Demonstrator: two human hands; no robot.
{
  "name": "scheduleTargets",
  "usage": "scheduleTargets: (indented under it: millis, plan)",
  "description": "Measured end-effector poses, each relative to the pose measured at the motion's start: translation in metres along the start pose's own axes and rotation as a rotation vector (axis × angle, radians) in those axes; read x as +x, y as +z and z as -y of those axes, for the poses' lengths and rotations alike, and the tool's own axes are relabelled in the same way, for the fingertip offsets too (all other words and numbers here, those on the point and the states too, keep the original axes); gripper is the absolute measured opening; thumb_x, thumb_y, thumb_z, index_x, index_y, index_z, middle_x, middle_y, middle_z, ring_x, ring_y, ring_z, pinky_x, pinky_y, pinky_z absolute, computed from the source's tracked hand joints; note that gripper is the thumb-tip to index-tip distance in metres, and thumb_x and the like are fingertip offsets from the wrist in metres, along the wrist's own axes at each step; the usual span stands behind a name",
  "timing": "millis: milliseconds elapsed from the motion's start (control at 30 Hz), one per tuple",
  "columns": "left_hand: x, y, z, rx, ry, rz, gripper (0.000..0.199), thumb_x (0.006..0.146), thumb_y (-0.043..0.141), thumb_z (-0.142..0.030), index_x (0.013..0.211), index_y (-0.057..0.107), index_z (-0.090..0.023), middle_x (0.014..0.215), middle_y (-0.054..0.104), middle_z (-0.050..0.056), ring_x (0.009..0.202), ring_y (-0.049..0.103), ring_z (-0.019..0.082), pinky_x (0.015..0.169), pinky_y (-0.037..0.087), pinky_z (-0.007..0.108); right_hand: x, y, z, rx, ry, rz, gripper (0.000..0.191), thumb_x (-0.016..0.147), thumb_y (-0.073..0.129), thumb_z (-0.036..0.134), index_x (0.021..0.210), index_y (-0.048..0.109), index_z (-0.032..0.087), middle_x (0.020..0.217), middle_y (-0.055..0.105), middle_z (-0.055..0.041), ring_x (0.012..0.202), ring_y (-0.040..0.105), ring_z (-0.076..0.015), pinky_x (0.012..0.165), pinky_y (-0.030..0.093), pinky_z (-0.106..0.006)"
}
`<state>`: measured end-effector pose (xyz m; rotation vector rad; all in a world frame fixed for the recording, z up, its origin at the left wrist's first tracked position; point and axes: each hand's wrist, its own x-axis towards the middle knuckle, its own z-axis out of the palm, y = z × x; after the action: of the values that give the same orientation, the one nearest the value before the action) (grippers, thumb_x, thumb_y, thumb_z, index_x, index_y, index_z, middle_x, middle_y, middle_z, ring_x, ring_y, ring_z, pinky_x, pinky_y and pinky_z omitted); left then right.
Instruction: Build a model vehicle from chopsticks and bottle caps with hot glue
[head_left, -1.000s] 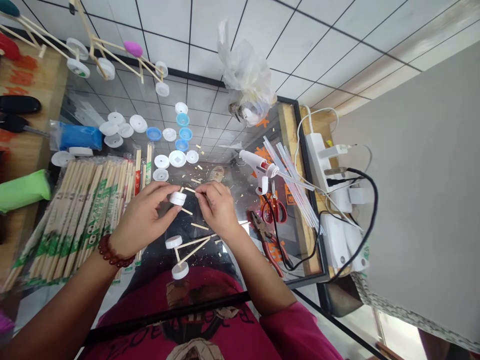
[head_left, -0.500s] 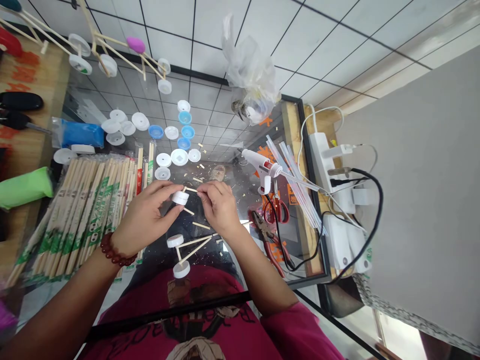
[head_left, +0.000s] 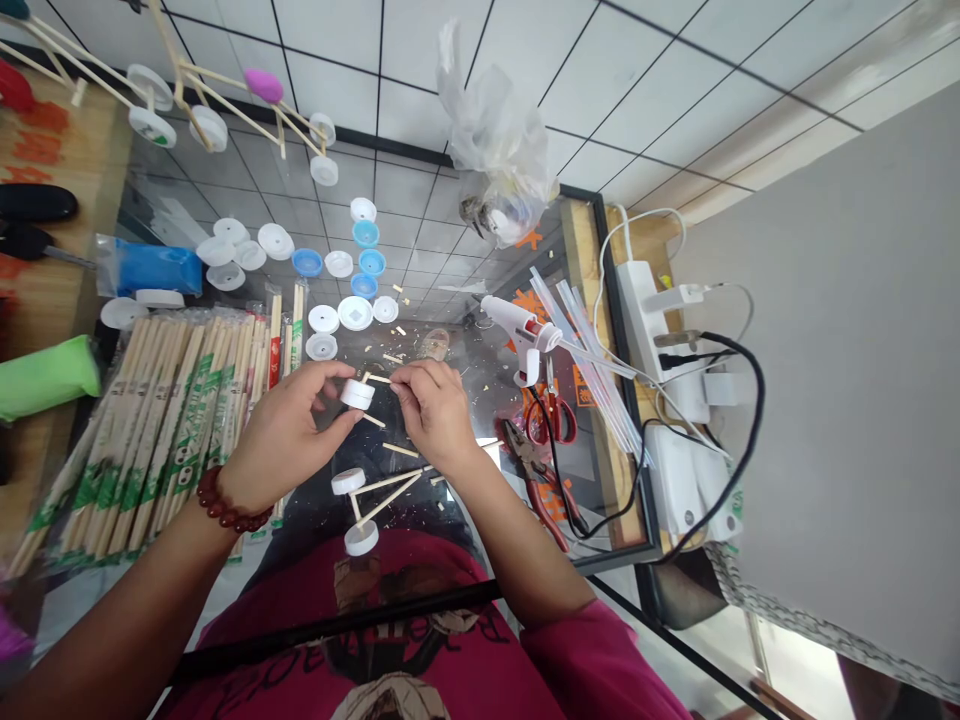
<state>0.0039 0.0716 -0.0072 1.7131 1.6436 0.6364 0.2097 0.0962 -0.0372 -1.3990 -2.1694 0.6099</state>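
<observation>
Near the middle of the glass table, my left hand (head_left: 289, 420) has its thumb and index finger at the sides of a stacked white cap piece (head_left: 357, 394). My right hand (head_left: 435, 405) pinches a short wooden stick (head_left: 379, 379) whose left end reaches the top of that piece. Below them lies a frame of sticks (head_left: 388, 485) with a white cap wheel (head_left: 361, 538) at its lower corner and another (head_left: 348, 481) above. A loose stick piece (head_left: 400, 450) rests between my hands and this frame.
Wrapped chopsticks (head_left: 161, 430) fill the left side. White and blue caps (head_left: 355, 313) lie beyond my hands. A glue gun (head_left: 525, 330), glue sticks (head_left: 600, 370), scissors (head_left: 551, 415), pliers (head_left: 534, 480) and a power strip (head_left: 643, 310) are at the right.
My left index finger has lifted slightly off the white cap piece, and its fingers are a little further apart. My right hand still pinches the stick. The whole view has shifted slightly.
</observation>
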Motion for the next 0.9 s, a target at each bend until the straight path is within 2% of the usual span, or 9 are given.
scheduleTargets:
  millis: [200, 567, 700, 800, 900]
  plan:
    - [0.0002, -0.0005, 0.0023, -0.016, 0.116, -0.005, 0.027, 0.087, 0.066, -0.034, 0.112, 0.067, -0.022, 0.117, 0.069, 0.007, 0.088, 0.067, 0.019, 0.075, 0.059, 0.033, -0.0007, 0.0005, -0.0006, 0.013, -0.033, -0.041, 0.018, 0.105, 0.053, 0.023, 0.102, 0.07, 0.021, 0.104, 0.074, -0.0074, 0.099, 0.062, -0.0227, 0.088, 0.042, -0.037]
    - [0.0011, -0.0036, -0.0035, 0.001, 0.094, -0.008, 0.032, 0.086, 0.067, -0.039, 0.114, 0.07, -0.023, 0.116, 0.069, 0.008, 0.086, 0.068, 0.021, 0.076, 0.06, 0.035, 0.0006, 0.0028, -0.0003, 0.012, 0.01, -0.018, 0.016, 0.103, 0.055, 0.023, 0.103, 0.071, 0.022, 0.109, 0.073, -0.0085, 0.105, 0.063, -0.0236, 0.093, 0.043, -0.039]
    - [0.0013, -0.0032, -0.0028, 0.004, 0.08, -0.021, 0.039, 0.085, 0.069, -0.041, 0.12, 0.068, -0.024, 0.121, 0.068, 0.008, 0.087, 0.068, 0.021, 0.076, 0.061, 0.036, -0.0014, 0.0018, -0.0008, 0.034, 0.002, -0.037, 0.017, 0.101, 0.058, 0.026, 0.112, 0.069, 0.021, 0.113, 0.072, -0.0101, 0.108, 0.063, -0.0248, 0.093, 0.045, -0.04]
    - [0.0018, -0.0027, -0.0001, 0.008, 0.104, -0.043, 0.038, 0.086, 0.069, -0.042, 0.119, 0.069, -0.023, 0.121, 0.068, 0.009, 0.088, 0.068, 0.02, 0.075, 0.061, 0.034, -0.0038, 0.0015, -0.0017, 0.058, -0.003, -0.068, 0.03, 0.095, 0.066, 0.028, 0.123, 0.066, 0.021, 0.119, 0.071, -0.0117, 0.111, 0.063, -0.0266, 0.096, 0.047, -0.042]
    - [0.0022, -0.0024, 0.0024, 0.024, 0.131, -0.058, 0.037, 0.087, 0.069, -0.041, 0.119, 0.069, -0.023, 0.121, 0.069, 0.009, 0.089, 0.069, 0.02, 0.073, 0.061, 0.033, -0.0048, 0.0022, -0.0022, 0.065, -0.007, -0.1, 0.031, 0.092, 0.066, 0.026, 0.123, 0.067, 0.02, 0.119, 0.07, -0.0117, 0.11, 0.063, -0.0266, 0.095, 0.048, -0.043]
